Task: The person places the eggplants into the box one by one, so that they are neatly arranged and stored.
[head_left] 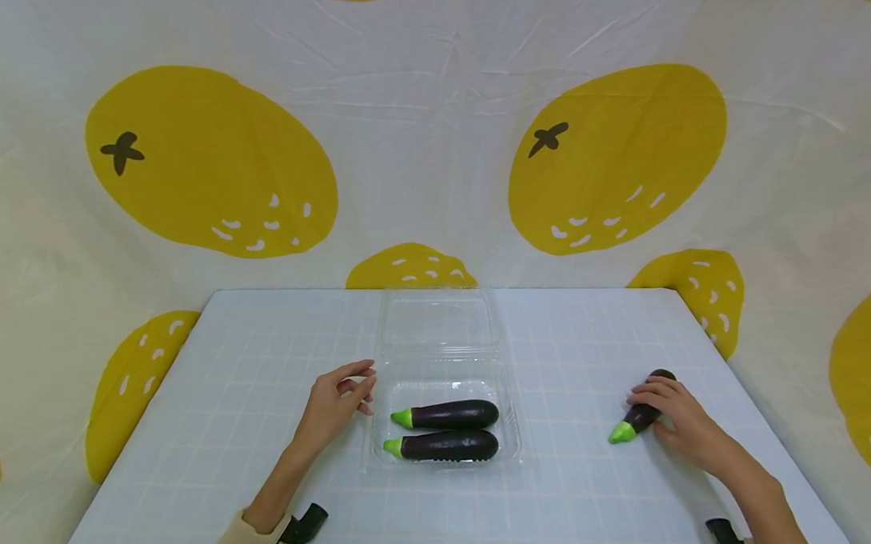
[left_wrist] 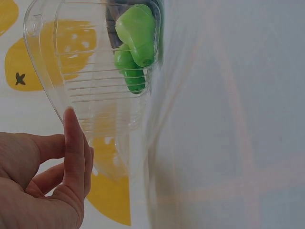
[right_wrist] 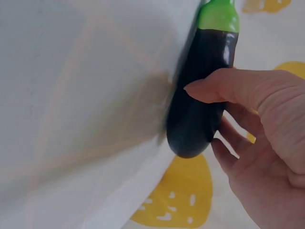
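A clear plastic clamshell box (head_left: pixel 514 435) stands with its lid raised at the middle of the table. Inside lie two dark eggplants with green stem ends, the back eggplant (head_left: pixel 454 415) and the front eggplant (head_left: pixel 449 445), side by side. My left hand (head_left: pixel 337 401) is at the box's left side, a fingertip (left_wrist: pixel 70 114) right at its rim and the fingers loosely extended. Over to the right, my right hand (head_left: pixel 685 421) grips a third eggplant (right_wrist: pixel 195 114) with thumb on one side and fingers on the other. Its green end (head_left: pixel 622 432) points toward the near left.
The transparent lid (head_left: pixel 439 320) leans back behind the box, near the table's far edge. A pale checked cloth covers the table (head_left: pixel 257 426). Behind it hangs a white curtain (head_left: pixel 425 143) with large yellow fruit prints. A black wrist mount sits on each forearm.
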`<state>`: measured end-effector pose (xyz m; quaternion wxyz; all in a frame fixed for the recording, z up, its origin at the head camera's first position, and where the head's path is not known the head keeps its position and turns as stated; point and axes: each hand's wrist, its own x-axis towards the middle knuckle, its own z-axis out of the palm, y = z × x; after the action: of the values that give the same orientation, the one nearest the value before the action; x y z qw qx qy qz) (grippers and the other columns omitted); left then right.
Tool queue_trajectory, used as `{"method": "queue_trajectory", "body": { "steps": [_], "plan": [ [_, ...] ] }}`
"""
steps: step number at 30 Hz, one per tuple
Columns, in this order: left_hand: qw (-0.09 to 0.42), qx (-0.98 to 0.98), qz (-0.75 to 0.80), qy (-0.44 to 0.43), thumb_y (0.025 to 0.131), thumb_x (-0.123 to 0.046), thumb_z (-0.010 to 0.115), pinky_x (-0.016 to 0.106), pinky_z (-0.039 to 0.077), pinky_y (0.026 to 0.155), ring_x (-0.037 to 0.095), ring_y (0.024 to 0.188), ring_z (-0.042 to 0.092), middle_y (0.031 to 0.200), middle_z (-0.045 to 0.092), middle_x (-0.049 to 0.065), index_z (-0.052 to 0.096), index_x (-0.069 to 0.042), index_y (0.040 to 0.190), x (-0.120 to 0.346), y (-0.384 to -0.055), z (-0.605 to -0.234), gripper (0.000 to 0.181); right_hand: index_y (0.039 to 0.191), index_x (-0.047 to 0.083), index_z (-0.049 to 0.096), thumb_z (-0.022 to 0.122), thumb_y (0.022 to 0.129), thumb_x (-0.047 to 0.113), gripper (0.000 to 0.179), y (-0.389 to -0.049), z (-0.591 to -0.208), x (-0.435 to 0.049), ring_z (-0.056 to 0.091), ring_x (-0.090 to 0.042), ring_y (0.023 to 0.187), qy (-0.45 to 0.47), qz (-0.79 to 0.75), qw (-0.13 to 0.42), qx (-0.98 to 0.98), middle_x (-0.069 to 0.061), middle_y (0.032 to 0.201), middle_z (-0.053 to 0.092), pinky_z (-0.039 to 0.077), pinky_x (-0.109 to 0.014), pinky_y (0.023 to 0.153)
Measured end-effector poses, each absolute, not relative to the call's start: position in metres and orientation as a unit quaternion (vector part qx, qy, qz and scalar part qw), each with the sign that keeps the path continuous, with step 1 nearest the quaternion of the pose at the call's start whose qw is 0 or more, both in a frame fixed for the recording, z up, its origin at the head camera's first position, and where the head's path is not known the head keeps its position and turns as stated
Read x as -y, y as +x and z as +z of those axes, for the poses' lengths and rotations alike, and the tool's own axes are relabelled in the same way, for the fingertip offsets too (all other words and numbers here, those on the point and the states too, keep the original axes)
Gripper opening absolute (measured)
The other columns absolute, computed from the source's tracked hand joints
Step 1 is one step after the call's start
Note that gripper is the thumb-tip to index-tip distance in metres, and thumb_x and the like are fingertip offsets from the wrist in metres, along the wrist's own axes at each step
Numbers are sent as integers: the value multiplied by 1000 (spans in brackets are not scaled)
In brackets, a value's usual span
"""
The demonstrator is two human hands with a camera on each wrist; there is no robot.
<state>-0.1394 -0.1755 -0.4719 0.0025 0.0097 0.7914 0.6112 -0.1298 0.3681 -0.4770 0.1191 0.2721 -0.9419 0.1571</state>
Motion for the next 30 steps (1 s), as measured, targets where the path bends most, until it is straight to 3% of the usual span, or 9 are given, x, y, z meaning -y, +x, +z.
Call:
{"method": "queue_trajectory", "body": {
  "steps": [3, 6, 13, 15, 17, 20, 22, 25, 30],
  "plan": [
    [1, -790, 613, 12, 99, -3, 68, 26, 61, 63, 17, 66, 67, 118, 68, 24, 62, 7, 135, 176, -140, -472, 39, 106, 7, 73, 84, 59, -22, 57, -131, -477, -368, 52, -38, 111, 276, 134, 129, 943, -14, 114, 67, 41, -30, 107],
    [0, -789, 614, 15, 99, -3, 68, 26, 61, 63, 18, 66, 68, 117, 68, 24, 62, 7, 135, 176, -140, -473, 39, 106, 8, 72, 87, 59, -20, 57, -131, -476, -368, 53, -37, 109, 274, 120, 130, 945, -13, 113, 66, 49, -56, 87],
    [-2, -789, 614, 15, 99, -3, 68, 27, 61, 63, 25, 69, 69, 117, 69, 23, 62, 7, 135, 175, -139, -473, 38, 112, 8, 71, 89, 64, -14, 56, -130, -471, -367, 54, -37, 109, 256, 129, 105, 952, -13, 115, 65, 49, -62, 86],
    [-3, -789, 615, 15, 99, -3, 68, 27, 61, 63, 26, 70, 69, 117, 69, 24, 62, 7, 135, 175, -139, -473, 38, 114, 8, 70, 89, 66, -11, 56, -129, -469, -366, 54, -36, 110, 251, 131, 102, 954, -13, 117, 65, 50, -56, 89],
    [-3, -789, 615, 15, 99, -3, 68, 27, 61, 63, 25, 69, 69, 117, 68, 24, 62, 7, 135, 175, -139, -473, 38, 116, 8, 70, 90, 66, -10, 57, -129, -469, -367, 55, -36, 110, 253, 135, 109, 952, -13, 117, 65, 49, -39, 97],
    [-2, -789, 614, 14, 99, -3, 68, 26, 61, 63, 22, 68, 69, 117, 68, 24, 62, 7, 135, 175, -139, -473, 38, 116, 9, 70, 91, 64, -9, 59, -130, -471, -368, 57, -35, 107, 268, 143, 132, 944, -12, 116, 66, 35, -13, 98],
    [-1, -790, 613, 12, 99, -3, 68, 26, 61, 63, 20, 67, 68, 118, 68, 24, 62, 7, 135, 175, -139, -473, 38, 116, 8, 70, 92, 63, -9, 60, -131, -472, -368, 58, -35, 104, 277, 153, 143, 938, -12, 116, 66, 25, -3, 98],
    [0, -791, 612, 11, 99, -3, 68, 26, 61, 63, 19, 67, 68, 118, 68, 24, 62, 7, 135, 175, -139, -472, 38, 119, 8, 70, 92, 64, -7, 61, -131, -470, -367, 58, -30, 102, 282, 158, 150, 934, -10, 115, 66, 23, 0, 98],
    [-1, -791, 612, 9, 99, -4, 69, 26, 61, 63, 25, 69, 69, 117, 68, 23, 62, 7, 135, 175, -139, -472, 39, 122, 8, 69, 91, 70, 0, 57, -130, -464, -362, 60, -25, 99, 275, 158, 142, 938, -6, 114, 68, 31, -1, 94]
  ]
}}
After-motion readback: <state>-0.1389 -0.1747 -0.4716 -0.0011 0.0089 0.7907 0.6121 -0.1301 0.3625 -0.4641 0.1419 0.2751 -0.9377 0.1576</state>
